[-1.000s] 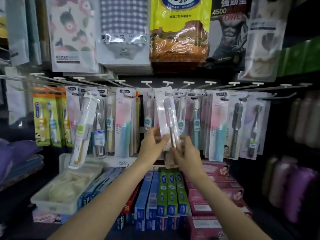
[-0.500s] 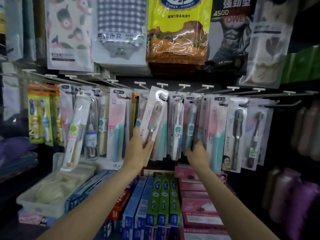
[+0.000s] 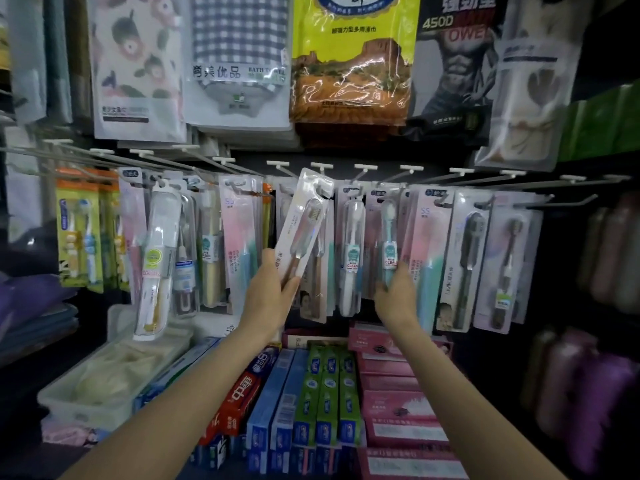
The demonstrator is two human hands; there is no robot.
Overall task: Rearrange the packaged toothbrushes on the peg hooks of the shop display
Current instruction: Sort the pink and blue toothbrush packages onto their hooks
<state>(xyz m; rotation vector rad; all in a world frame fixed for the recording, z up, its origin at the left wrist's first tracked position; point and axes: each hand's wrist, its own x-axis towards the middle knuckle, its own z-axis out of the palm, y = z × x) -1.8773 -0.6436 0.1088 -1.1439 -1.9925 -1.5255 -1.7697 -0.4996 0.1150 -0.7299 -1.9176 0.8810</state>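
The left hand (image 3: 273,292) grips a white pack (image 3: 303,226) by its lower end, fingers wrapped round the card, so that the top with its hang hole is free to be steered. The pack leans up and to the right from the hand, its top corner close under a peg (image 3: 323,169); whether the hole is already on the wire cannot be told. That tilt suits threading: the hole goes first, the hand stays low and clear of the row. To the right, well apart from the left hand, the right hand (image 3: 396,292) is closed on the bottom of a teal pack (image 3: 389,244) hanging from its own peg, probably to steady it or to push the neighbours aside and open a gap. Below both hands lie toothpaste boxes (image 3: 304,400), untouched.
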